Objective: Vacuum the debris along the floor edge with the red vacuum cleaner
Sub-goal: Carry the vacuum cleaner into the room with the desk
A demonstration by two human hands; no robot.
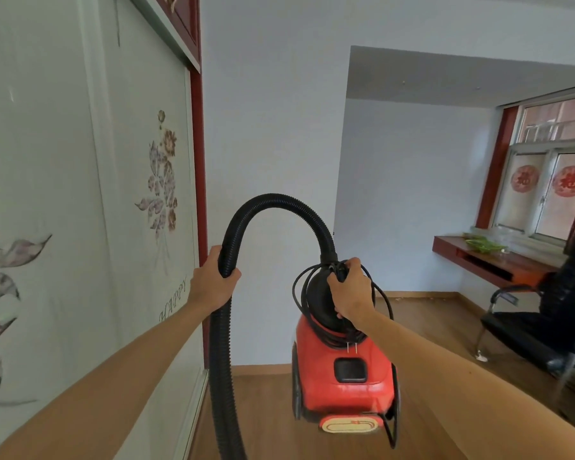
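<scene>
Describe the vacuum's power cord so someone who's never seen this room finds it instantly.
Start at the red vacuum cleaner, centre frame. Around its black top, under the right hand, loops the power cord. It is thin and smooth, unlike the thick ribbed hose.

**Plastic, wood and sheen**

The red vacuum cleaner (344,390) is showing smooth, glossy plastic, while its hose (279,198) is looking matt, black and ribbed. The floor (269,419) is reading as smooth wood with a faint sheen. The chair (525,327) is gleaming in shiny black upholstery on a metal frame.
</scene>
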